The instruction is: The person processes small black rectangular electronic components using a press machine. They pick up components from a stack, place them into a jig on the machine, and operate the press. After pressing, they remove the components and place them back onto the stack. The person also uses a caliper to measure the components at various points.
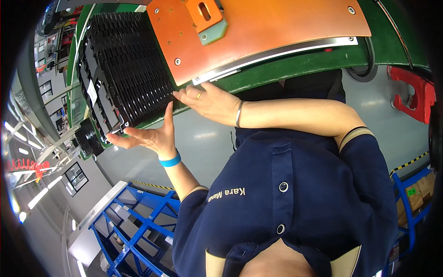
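A black block of many thin slotted parts (131, 60) stands in a row on the green bench, left of an orange plate. My left hand (154, 138), with a blue band at its wrist, is by the block's near left corner. Its fingers are spread, with the thumb pointing up along the near side, and nothing shows in its grasp. My right hand (210, 104), wearing a ring and a bangle, reaches across to the block's near right corner. Its fingers stretch left with the tips at that corner, the thumb apart near the orange plate; whether they touch the block I cannot tell.
The orange plate (258, 27) with bolts and a metal edge strip (277, 57) covers much of the green bench (295, 64). A red plastic stool (415, 94) stands at the right. Blue metal racks (138, 221) are at the lower left, on a grey floor.
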{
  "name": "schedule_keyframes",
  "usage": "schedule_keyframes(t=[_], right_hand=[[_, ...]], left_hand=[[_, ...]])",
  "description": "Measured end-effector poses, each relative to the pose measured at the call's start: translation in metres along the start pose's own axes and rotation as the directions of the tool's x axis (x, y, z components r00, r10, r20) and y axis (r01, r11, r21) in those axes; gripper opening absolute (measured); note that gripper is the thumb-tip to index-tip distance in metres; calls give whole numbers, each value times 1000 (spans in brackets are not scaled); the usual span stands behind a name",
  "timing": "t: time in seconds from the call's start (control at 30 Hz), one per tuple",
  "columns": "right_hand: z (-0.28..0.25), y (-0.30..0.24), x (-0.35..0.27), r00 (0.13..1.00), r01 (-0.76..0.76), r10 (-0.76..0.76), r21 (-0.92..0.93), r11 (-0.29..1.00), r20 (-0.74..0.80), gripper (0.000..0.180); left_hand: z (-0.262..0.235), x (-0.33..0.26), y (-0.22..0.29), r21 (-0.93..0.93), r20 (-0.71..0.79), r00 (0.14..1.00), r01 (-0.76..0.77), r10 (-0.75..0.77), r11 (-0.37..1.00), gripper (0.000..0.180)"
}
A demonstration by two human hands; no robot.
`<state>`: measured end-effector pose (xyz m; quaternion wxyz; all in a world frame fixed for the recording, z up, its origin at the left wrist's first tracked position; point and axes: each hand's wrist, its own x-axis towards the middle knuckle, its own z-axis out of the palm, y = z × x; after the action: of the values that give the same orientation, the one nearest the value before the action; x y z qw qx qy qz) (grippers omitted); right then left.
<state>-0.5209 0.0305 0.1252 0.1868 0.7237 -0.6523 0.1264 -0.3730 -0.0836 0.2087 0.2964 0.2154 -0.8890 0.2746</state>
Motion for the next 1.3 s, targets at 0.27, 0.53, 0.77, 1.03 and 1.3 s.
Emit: schedule_keyframes(t=[0.27,0.53,0.77,1.03,1.3], right_hand=[[8,-7,-1,1000,-6,6,8,1000,6,52],[7,-7,-1,1000,-12,12,13,1000,14,51],[9,-8,2,999,-11,10,28,1000,31,49],[11,-9,1,1000,-15,15,34,999,14,48],[8,-8,0,1000,-21,20,23,1000,11,55]], left_hand=[[6,-3,-2,-52,12,1000,18,-18,998,146],[4,-1,3,-12,29,999,23,-23,1000,144],[3,0,7,-19,24,1000,14,-14,1000,142],[3,-3,4,-27,27,999,18,-18,999,139],[-1,-1,7,-19,35,999,15,-15,1000,135]])
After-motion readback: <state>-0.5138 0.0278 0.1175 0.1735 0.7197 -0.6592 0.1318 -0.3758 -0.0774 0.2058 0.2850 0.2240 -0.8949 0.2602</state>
